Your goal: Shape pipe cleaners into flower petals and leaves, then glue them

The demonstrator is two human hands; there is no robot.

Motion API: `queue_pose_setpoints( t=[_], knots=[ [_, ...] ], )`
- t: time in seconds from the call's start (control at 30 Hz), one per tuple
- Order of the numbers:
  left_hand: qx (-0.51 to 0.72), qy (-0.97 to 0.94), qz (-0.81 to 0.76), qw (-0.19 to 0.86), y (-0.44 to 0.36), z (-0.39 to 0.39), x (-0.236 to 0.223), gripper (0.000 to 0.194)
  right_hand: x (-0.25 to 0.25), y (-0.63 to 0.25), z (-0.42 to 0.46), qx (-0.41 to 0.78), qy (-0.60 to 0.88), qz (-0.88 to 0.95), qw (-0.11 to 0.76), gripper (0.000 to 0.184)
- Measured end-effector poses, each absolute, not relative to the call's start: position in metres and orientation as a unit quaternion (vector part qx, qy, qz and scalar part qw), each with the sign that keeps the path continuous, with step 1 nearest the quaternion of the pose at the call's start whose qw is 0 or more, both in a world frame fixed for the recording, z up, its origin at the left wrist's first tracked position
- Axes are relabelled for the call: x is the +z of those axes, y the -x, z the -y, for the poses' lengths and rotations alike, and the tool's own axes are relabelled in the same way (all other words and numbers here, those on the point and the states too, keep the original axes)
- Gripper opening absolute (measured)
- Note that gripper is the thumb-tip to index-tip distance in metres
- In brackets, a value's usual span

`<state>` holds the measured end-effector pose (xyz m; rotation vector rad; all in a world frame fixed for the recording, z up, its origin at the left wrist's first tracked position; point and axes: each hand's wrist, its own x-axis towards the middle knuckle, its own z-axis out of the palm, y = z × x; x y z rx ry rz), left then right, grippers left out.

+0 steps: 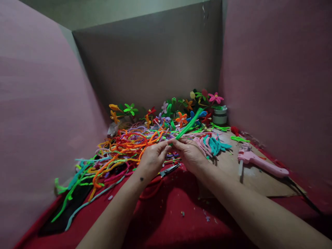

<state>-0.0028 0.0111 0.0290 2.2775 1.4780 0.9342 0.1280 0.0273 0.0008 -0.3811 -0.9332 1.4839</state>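
Observation:
A bundle of bright green pipe cleaners slants up and to the right from my fingertips. My right hand pinches it near its lower end, between thumb and forefinger. Fingers closed, my left hand meets the right one at the fingertips; what lies in its pinch is hidden. Just below the hands, a pair of small scissors or snips rests on the red cloth. Pink pipe-cleaner pieces and teal ones lie right beside my right hand.
Loose pipe cleaners in many colours heap up to the left. Pipe-cleaner flowers stand along the back. A pink glue gun lies on cardboard at the right, its cord trailing off. Pink side panels enclose the table.

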Motion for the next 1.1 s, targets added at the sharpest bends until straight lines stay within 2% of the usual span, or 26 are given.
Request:
queue_pose_setpoints(
  t=[0.2,0.3,0.37,0.43,0.57,0.63,0.83,0.93,1.1],
  knots=[
    [0.282,-0.79,-0.545,-0.01,0.017,-0.013,0.035,0.026,0.018,-0.156,-0.04,0.64,0.193,0.315,0.673,0.008],
    [0.302,-0.769,-0.563,-0.023,0.029,-0.018,0.037,0.022,0.025,-0.169,-0.046,0.631,0.216,0.238,0.707,0.015],
    [0.347,-0.757,-0.553,0.036,0.035,-0.021,0.038,0.023,0.027,-0.173,-0.049,0.627,0.221,0.224,0.712,0.018],
    [0.423,-0.717,-0.536,0.141,0.04,-0.025,0.037,0.025,0.027,-0.174,-0.051,0.632,0.215,0.219,0.711,0.019],
    [0.61,-0.526,-0.487,0.337,0.049,-0.036,0.031,0.021,0.026,-0.174,-0.051,0.636,0.197,0.161,0.729,0.021],
    [0.621,-0.486,-0.472,0.394,0.052,-0.041,0.026,0.025,0.027,-0.173,-0.05,0.639,0.197,0.143,0.73,0.02],
    [0.422,-0.611,-0.481,0.466,0.026,-0.027,0.02,0.032,0.027,-0.164,-0.045,0.665,0.175,0.139,0.713,0.018],
    [0.43,-0.644,-0.449,0.445,0.007,-0.016,0.021,0.033,0.022,-0.158,-0.044,0.678,0.17,0.155,0.698,0.013],
    [0.53,-0.614,-0.384,0.44,-0.009,-0.012,0.013,0.027,0.016,-0.147,-0.041,0.699,0.204,0.182,0.661,0.011]
  ],
)
